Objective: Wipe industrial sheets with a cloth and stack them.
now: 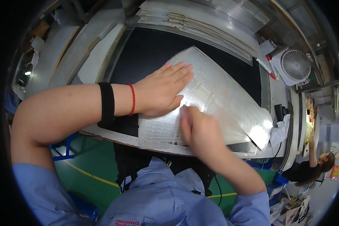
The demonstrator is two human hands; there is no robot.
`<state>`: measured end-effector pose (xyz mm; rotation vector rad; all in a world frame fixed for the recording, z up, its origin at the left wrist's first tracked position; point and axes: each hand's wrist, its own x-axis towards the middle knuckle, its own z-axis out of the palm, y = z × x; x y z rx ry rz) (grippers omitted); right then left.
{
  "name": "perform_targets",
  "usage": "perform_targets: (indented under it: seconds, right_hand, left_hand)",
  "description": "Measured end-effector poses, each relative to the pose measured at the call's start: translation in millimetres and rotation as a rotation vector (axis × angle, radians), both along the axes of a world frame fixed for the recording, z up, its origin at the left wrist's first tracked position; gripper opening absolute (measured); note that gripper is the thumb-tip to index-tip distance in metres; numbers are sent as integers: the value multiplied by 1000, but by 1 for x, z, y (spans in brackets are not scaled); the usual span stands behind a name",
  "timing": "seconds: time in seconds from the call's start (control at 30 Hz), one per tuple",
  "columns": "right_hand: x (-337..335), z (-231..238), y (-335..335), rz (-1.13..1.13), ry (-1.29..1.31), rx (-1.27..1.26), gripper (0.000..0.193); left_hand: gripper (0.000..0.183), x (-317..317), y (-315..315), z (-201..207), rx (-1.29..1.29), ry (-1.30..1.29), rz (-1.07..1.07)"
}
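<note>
**Two hands on a stack of thin plastic trays**

Two hands rest on a fanned stack of clear plastic trays (222, 101) that lies on a black mat (147, 52) on the work table (98, 56). The stack sits in the middle of the mat and spreads out to the right, like cards held in a fan.

The left hand (162, 90) lies flat on the top tray. Its fingers are stretched out and close together, and they press down. It grips nothing. A red string and a black band go round that wrist.

The right hand (199, 132) is at the near edge of the stack. It looks blurry, so I cannot be sure, but its fingers seem bent and may be pinching a tray edge.

The trays look very light and thin. They would bend and flop if lifted by one corner. They are shiny and smooth, so they can slide over each other, and the fan shape shows that. The little bumps in rows could crack if squeezed hard. A good place to hold is the near edge, with the other hand flat on top so the pile does not slip.

Far off on the table lies another pile of trays (199, 20). To the right stand a small white fan (295, 66) and a red pen (271, 67). Another person (316, 165) works far to the right.
</note>
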<state>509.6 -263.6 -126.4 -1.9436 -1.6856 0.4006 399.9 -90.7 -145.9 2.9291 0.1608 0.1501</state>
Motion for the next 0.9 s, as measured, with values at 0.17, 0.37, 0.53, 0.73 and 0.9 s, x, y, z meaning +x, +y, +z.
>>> perform_targets:
  seconds: [0.17,0.37,0.53,0.73,0.9]
  right_hand:
    - [39,0,35,-97,-98,152,15]
    - [-12,-4,-8,10,-14,137,17]
    - [47,7,47,-203,-111,126,21]
    - [-8,-2,-18,72,-6,60,22]
    - [36,9,35,-159,-151,201,22]
  left_hand:
    - [62,0,-3,1,-6,18,-9]
    - [62,1,0,-4,25,-15,-15]
    - [62,1,-1,-3,53,-7,3]
    - [61,1,-3,-7,23,-31,2]
    - [61,1,-2,-11,48,-56,10]
